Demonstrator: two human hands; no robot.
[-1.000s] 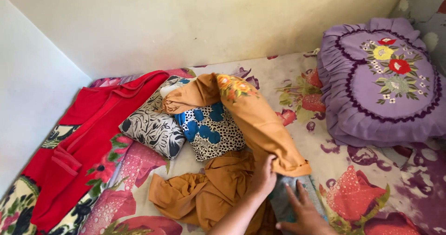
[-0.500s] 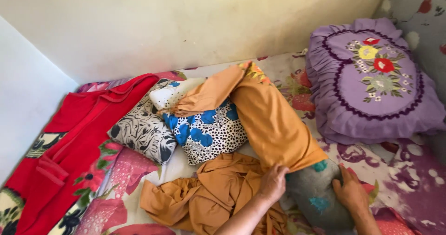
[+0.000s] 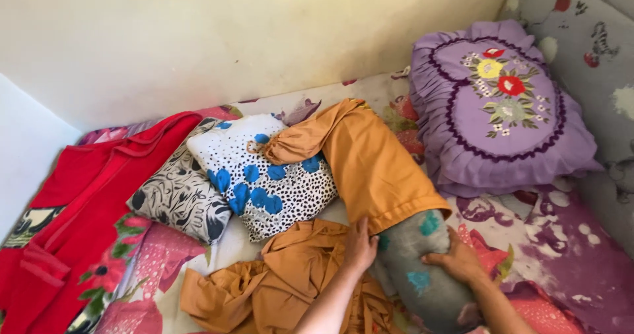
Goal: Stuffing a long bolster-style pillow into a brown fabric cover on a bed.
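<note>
Bed: floral sheet [image 3: 568, 261] under everything.
Your left hand [image 3: 360, 245]: pinching the orange cloth cover's [image 3: 376, 169] hem.
Your right hand [image 3: 456, 258]: gripping the grey bolster pillow [image 3: 416, 268].

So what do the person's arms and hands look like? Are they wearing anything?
Both arms are bare as far as the picture shows: no sleeves, gloves or watch in view. The left hand and right hand are bare too, and I can't make out any rings. The forearms come in from the bottom edge.
</note>
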